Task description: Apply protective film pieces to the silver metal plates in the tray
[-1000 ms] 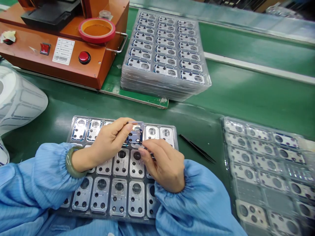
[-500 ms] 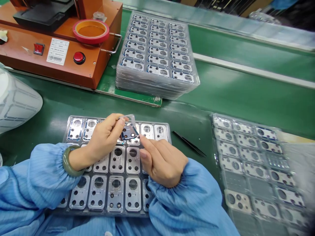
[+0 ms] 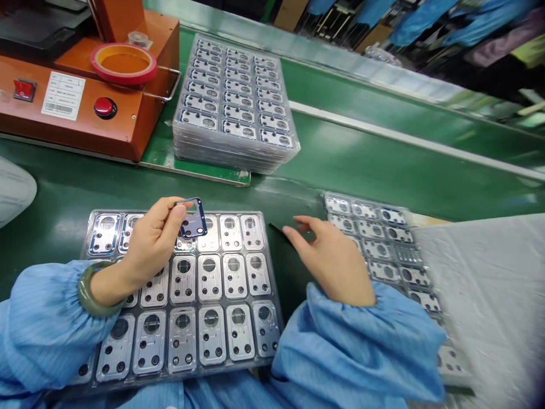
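While our left hand (image 3: 155, 233) keeps to the left side of the scene, our right hand (image 3: 332, 258) is by far the nearer one to a slim black tool with a narrow end (image 3: 277, 228) lying on the smooth dark green tabletop (image 3: 293, 199). We see only that end, on the far left side of our right thumb; its long axis slants from far left to near right and runs in under the thumb, where our hand hides the rest. Our right thumb and fingers stand apart with a gap between them, the thumb tip right at the tool's line, though we cannot tell whether it touches. The tool's visible end sits between the right edge of a clear plastic tray of silvery plates (image 3: 204, 372) and our right hand, with a second clear plastic tray of similar plates (image 3: 326, 205) on the right beyond it.

In our left hand, thumb and fingers pinch the far left edge of a small rectangular plate with a dark blue border and round holes (image 3: 196, 224). We hold it raised over the far row of the first tray, its long axis running roughly near to far, the far end leaning left.
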### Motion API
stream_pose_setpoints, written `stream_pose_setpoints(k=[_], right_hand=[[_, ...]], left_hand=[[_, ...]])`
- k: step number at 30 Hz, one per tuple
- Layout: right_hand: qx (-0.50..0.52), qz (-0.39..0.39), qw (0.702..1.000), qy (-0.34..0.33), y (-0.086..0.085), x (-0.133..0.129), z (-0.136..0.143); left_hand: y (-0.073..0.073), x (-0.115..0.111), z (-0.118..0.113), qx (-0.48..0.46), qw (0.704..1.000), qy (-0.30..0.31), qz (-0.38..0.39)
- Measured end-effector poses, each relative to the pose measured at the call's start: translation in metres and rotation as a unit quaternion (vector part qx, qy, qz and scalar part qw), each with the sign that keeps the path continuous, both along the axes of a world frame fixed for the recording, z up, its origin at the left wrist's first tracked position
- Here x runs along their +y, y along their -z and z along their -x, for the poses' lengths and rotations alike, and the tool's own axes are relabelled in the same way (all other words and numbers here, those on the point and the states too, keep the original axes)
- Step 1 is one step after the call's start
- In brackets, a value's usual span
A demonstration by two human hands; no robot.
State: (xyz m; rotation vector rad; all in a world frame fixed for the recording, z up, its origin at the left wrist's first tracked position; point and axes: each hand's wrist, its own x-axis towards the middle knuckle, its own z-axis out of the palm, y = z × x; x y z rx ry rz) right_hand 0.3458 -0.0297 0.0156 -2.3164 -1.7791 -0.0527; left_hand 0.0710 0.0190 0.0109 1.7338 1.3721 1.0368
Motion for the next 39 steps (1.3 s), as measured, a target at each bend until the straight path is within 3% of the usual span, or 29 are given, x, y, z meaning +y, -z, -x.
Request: stream_pose_setpoints(k=[2,5,13,15,16,17,19,21,23,26,29,35,39], right_hand=[[0.029,0.09,0.995,0.005,0.007,-0.002,-0.021],[0.108,0.12,0.986,0.034,0.012,-0.001,-0.03],[0.208,-0.004,0.975,0.083,-0.004,0.006,-0.008],[0.286,-0.051,0.954,0.077,-0.01,0.007,0.0],[0.361,-0.079,0.927,0.062,-0.012,0.008,0.007],[0.459,-0.108,0.881,0.042,-0.015,0.008,0.014],[0.65,-0.143,0.746,-0.002,-0.02,0.009,0.033],[0.753,-0.136,0.644,-0.028,-0.023,0.009,0.053],[0.803,-0.113,0.584,-0.051,-0.025,0.009,0.07],[0.833,-0.074,0.541,-0.089,-0.022,0.008,0.085],[0.826,-0.081,0.548,-0.105,-0.016,0.006,0.089],[0.757,-0.134,0.631,-0.101,-0.007,0.0,0.087],[0.737,-0.111,0.656,-0.121,-0.003,-0.002,0.088]], left_hand=[[0.0,0.0,0.0,0.007,1.0,0.005,0.001],[0.001,-0.001,0.001,0.014,1.0,0.018,0.003],[0.007,-0.007,0.005,0.019,0.995,0.103,0.007],[0.009,-0.008,0.005,0.024,0.992,0.122,0.015],[0.009,-0.008,0.006,0.029,0.99,0.135,0.021],[0.01,-0.008,0.006,0.033,0.988,0.15,0.025],[0.01,-0.009,0.006,0.039,0.982,0.182,0.03],[0.01,-0.01,0.005,0.041,0.977,0.207,0.029],[0.009,-0.01,0.004,0.04,0.973,0.225,0.023],[0.009,-0.01,0.003,0.043,0.97,0.239,0.009],[0.007,-0.01,0.001,0.046,0.966,0.255,0.01],[0.003,-0.011,0.0,0.055,0.958,0.278,0.031],[0.002,-0.011,0.001,0.06,0.954,0.293,0.024]])
